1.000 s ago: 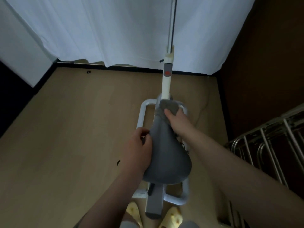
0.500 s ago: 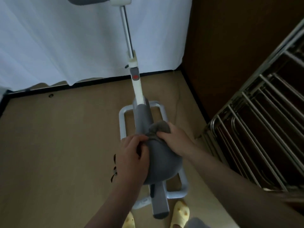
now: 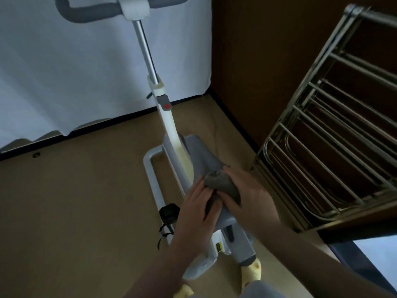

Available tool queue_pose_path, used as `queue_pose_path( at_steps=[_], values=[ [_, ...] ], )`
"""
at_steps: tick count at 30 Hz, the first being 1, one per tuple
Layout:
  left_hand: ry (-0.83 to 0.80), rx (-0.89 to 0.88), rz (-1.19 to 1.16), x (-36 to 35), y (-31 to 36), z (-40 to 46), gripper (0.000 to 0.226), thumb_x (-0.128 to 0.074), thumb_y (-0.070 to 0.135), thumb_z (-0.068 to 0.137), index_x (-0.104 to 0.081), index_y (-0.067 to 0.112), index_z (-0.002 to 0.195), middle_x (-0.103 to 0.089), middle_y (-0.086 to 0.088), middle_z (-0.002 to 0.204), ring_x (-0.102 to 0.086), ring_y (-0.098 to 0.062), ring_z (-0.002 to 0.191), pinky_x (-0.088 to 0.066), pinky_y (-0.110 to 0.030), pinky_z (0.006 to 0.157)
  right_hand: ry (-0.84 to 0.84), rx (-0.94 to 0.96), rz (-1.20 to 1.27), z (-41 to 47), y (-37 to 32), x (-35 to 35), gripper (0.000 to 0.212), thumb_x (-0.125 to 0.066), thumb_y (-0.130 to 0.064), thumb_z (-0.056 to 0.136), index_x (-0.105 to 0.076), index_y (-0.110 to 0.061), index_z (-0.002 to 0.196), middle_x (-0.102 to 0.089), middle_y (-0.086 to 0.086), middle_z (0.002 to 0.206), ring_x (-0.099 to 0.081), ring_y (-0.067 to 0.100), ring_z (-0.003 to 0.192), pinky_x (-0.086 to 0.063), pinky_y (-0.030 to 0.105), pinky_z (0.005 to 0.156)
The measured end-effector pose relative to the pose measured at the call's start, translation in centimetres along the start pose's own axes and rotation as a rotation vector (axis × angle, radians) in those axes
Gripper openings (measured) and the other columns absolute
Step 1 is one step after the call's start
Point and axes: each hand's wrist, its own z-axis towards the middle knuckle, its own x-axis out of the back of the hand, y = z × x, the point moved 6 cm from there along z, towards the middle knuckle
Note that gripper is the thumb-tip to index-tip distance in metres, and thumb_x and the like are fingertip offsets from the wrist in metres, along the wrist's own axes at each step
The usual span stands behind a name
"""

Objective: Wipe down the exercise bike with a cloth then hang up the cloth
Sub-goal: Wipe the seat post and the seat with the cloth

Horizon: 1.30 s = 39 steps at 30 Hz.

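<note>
The head camera looks down at a white and grey exercise bike [image 3: 171, 134] standing on a tan floor [image 3: 75, 201]. A small grey cloth [image 3: 222, 186] is bunched up on the grey body of the bike, near the middle of the view. The right hand [image 3: 247, 196] has its fingers curled round the cloth and grips it. The left hand [image 3: 197, 208] is just beside it, and its fingers pinch the lower edge of the cloth. The two hands touch each other. The handlebar [image 3: 90, 16] is far away at the top. A white curtain [image 3: 64, 72] hangs behind the bike. A metal rack [image 3: 333, 136] stands at the right. Yellow slippers [image 3: 253, 271] show near the bottom
</note>
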Motion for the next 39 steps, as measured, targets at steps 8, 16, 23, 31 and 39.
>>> queue_pose_path(
  at_steps=[8,16,23,31,39],
  values=[
    [-0.033,0.004,-0.169,0.9,-0.1,-1.2,0.046,-0.042,0.034,0.096,-0.036,0.034,0.141,-0.030,0.027,0.145,-0.019,0.006,0.140,-0.020,-0.021,0.115,0.111,0.014,-0.107,-1.4,-1.8,-0.4,0.046,-0.057,-0.042,0.090,-0.056,-0.017,0.128,-0.061,0.000,0.127,-0.049,0.012,0.122,-0.031,0.027,0.111],
    [-0.064,0.032,-0.086,0.8,-1.2,-2.2,0.057,-0.036,0.045,0.093,-0.024,0.032,0.148,-0.013,0.033,0.147,-0.006,0.012,0.140,-0.016,-0.028,0.119,0.195,-0.149,-0.015,-3.0,-1.1,0.0,0.044,-0.052,-0.042,0.091,-0.052,-0.020,0.130,-0.055,-0.003,0.129,-0.043,0.010,0.128,-0.036,0.038,0.110],
    [-0.090,0.022,-0.061,1.0,-1.4,-2.4,0.059,-0.036,0.044,0.093,-0.022,0.033,0.149,-0.010,0.034,0.149,-0.003,0.013,0.139,-0.012,-0.021,0.117,0.379,-0.561,0.292,-3.5,2.8,0.4,0.031,-0.054,-0.045,0.092,-0.049,-0.028,0.117,-0.062,-0.003,0.108,-0.061,0.018,0.100,-0.053,0.047,0.086],
    [-0.090,0.014,-0.037,0.8,-1.5,-2.3,0.056,-0.034,0.043,0.093,-0.018,0.037,0.147,-0.008,0.036,0.145,-0.005,0.009,0.141,-0.012,-0.023,0.117,0.816,-0.977,0.820,-3.9,3.1,-1.4,0.026,-0.050,-0.030,0.099,-0.047,-0.022,0.123,-0.058,-0.004,0.103,-0.057,0.015,0.089,-0.047,0.035,0.082],
    [-0.049,0.028,-0.031,0.4,-1.6,-2.4,0.060,-0.029,0.048,0.093,-0.020,0.033,0.150,-0.012,0.029,0.151,-0.004,0.008,0.141,-0.011,-0.022,0.116,0.816,-1.082,0.898,-5.4,2.8,-2.7,0.035,-0.050,-0.030,0.098,-0.042,-0.018,0.130,-0.056,0.002,0.114,-0.057,0.023,0.106,-0.047,0.043,0.094]
  ],
)
